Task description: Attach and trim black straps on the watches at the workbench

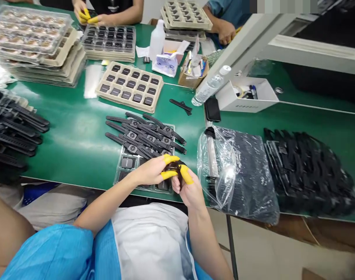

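Note:
My left hand and my right hand meet at the table's near edge, both with yellow finger cots. Together they pinch a small black watch part with a strap between the fingertips. Just beyond the hands lies a row of several black watches with straps, fanned over a clear tray holding watch bodies. To the right of my right hand sits a clear plastic bag with black straps inside.
A beige tray of watch bodies lies mid-table, stacked trays far left, black strap piles at the left edge and right. A water bottle, white box and white frame post stand right. Other people's hands work across the table.

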`<state>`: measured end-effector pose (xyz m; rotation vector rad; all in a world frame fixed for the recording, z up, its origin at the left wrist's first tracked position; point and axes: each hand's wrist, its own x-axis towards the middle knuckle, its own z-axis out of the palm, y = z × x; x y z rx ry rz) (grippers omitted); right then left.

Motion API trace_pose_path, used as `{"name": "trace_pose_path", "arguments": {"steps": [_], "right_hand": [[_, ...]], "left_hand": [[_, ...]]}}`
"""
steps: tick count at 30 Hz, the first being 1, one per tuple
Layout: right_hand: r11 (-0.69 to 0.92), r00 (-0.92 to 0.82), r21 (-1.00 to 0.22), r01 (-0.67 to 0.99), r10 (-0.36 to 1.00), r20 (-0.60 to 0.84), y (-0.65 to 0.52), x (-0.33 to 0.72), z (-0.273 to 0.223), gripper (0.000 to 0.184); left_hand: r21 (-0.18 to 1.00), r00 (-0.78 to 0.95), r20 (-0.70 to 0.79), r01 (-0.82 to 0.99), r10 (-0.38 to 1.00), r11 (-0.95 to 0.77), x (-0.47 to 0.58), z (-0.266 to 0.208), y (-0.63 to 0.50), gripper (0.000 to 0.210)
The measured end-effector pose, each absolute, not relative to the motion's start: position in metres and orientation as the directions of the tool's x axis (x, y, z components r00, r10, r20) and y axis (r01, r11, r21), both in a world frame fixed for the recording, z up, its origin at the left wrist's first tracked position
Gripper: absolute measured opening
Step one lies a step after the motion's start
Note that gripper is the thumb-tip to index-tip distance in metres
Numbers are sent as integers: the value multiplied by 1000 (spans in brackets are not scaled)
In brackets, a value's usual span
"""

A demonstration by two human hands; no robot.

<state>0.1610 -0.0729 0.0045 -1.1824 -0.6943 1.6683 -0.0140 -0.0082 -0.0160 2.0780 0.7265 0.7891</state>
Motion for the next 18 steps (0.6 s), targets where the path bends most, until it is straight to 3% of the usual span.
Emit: {"name": "trace_pose_path", "arguments": {"steps": [4, 7, 11, 14, 16, 18], "right_hand": [[-362, -114, -863, -352, 932, -344, -73, 160, 5, 46], [-413, -201, -838, -358, 910, -363, -74, 159, 3, 49], [-540, -333, -806, -242, 826, -454, -74, 169, 1, 46], [-564, -363, -815, -132, 793, -489, -74, 178, 0, 44], [-491, -277, -857, -157, 855, -439, -74, 181, 0, 42], [-394, -164, -897, -203, 916, -365, -73, 178, 3, 41]], "left_hand": [[856, 511, 363, 147, 779, -495, -15, -17, -6, 21], [915, 423, 358, 19, 832, -403, -13, -14, -6, 22], [963, 154, 108, -260, 982, -65, -14, -10, -1, 37], [929, -47, -38, -369, 998, 18, -19, -7, 6, 46], [936, 27, -81, -342, 996, 85, -19, -7, 6, 48], [962, 249, -83, -233, 965, 143, -16, -9, 3, 44]]}}
